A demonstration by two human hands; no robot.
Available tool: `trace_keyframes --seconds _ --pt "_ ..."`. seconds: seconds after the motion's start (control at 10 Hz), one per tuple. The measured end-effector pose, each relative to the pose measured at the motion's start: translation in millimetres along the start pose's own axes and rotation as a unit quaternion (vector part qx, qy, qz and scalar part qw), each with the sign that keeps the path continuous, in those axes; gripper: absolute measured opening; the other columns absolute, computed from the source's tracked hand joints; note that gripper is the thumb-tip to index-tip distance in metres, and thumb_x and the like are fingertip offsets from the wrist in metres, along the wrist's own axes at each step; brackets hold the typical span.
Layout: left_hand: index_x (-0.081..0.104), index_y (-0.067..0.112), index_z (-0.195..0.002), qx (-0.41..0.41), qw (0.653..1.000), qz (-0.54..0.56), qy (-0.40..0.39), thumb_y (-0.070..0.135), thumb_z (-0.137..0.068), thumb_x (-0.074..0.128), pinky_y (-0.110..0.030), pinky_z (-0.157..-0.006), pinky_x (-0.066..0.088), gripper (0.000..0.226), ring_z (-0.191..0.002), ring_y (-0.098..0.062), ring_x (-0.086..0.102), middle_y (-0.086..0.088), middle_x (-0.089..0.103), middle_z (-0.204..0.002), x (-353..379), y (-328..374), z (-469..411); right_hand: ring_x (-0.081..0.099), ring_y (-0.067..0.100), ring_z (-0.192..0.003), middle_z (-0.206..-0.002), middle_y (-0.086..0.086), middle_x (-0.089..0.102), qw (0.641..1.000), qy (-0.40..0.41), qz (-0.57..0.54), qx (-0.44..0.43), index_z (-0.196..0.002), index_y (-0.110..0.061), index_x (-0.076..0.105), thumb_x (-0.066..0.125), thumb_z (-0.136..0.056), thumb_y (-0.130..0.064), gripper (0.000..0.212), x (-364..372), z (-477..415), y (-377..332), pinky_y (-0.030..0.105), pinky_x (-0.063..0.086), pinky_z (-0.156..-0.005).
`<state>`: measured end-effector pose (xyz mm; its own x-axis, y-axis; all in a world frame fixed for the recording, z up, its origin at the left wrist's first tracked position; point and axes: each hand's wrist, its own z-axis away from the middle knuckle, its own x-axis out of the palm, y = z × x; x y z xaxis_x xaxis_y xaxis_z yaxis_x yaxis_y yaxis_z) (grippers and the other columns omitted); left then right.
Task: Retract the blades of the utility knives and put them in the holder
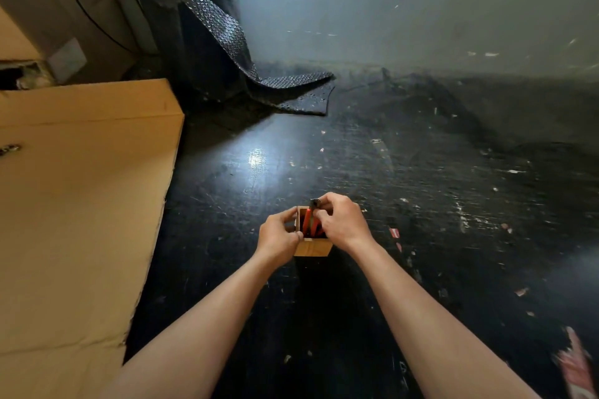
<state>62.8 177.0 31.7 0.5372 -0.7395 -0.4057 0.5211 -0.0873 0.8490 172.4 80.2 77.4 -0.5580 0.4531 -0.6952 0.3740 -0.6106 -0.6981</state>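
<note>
A small square wooden holder (312,248) stands on the dark floor in front of me. My left hand (279,236) grips its left wall. My right hand (342,220) pinches the dark top end of a red utility knife (309,217) that stands in the holder, leaning toward the far edge. More red knife bodies show inside the holder below it; their number is hard to tell. No blade is visible.
A large flat cardboard sheet (81,204) lies to the left. A roll of black bubble wrap (207,26) stands at the back, its loose end trailing on the floor. Paper scraps (575,363) litter the scuffed black floor at right.
</note>
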Motion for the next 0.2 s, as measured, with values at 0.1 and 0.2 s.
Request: trace_keyframes --seconds 0.1,0.2 --pt "0.057 0.019 -0.144 -0.004 1.000 0.008 -0.002 -0.004 -0.088 0.071 -0.042 -0.103 0.055 0.063 -0.129 -0.023 0.061 -0.003 0.064 -0.141 -1.2 0.0 1.3 0.070 0.021 -0.102 -0.110 0.005 0.075 1.000 -0.001 -0.002 -0.006 -0.114 -0.015 0.071 0.063 -0.097 -0.017 0.018 -3.4 3.2 -1.9 0.034 0.059 -0.085" --pt "0.060 0.020 -0.142 -0.011 1.000 0.019 -0.002 -0.002 -0.088 0.073 -0.047 -0.104 0.054 0.060 -0.130 -0.024 0.061 -0.002 0.065 -0.140 0.6 -1.9 0.3 0.068 0.020 -0.108 -0.117 0.005 0.073 1.000 0.017 -0.004 -0.022 -0.122 -0.014 0.067 0.063 -0.098 -0.015 0.025 -13.8 4.4 -8.0 0.030 0.056 -0.087"
